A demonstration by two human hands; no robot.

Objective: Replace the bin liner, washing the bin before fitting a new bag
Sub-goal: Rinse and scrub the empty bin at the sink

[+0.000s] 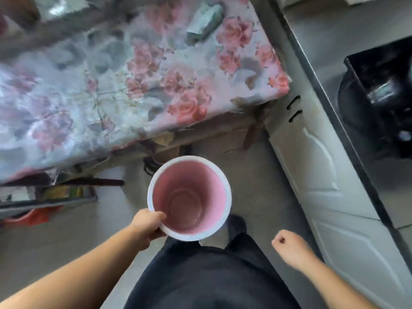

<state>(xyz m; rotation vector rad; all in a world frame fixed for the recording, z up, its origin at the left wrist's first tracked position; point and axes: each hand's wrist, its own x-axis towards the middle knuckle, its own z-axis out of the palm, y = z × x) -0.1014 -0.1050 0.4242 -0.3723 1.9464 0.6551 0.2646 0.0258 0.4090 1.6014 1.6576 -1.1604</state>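
Note:
A round pink bin (189, 197) with a white rim hangs upright above the floor in the middle of the view. It holds no liner, and its inside looks bare with a wet shine near the bottom. My left hand (148, 227) grips the rim at its near-left side, fingers curled over the edge. My right hand (289, 246) hangs to the right of my body, curled into a loose fist with nothing in it.
A table with a flowered cloth (133, 74) fills the upper left, a folded packet (205, 18) lying on it. White cabinet doors (312, 175) and a dark-edged counter with a black stove (379, 97) run along the right. Clutter (44, 197) sits under the table.

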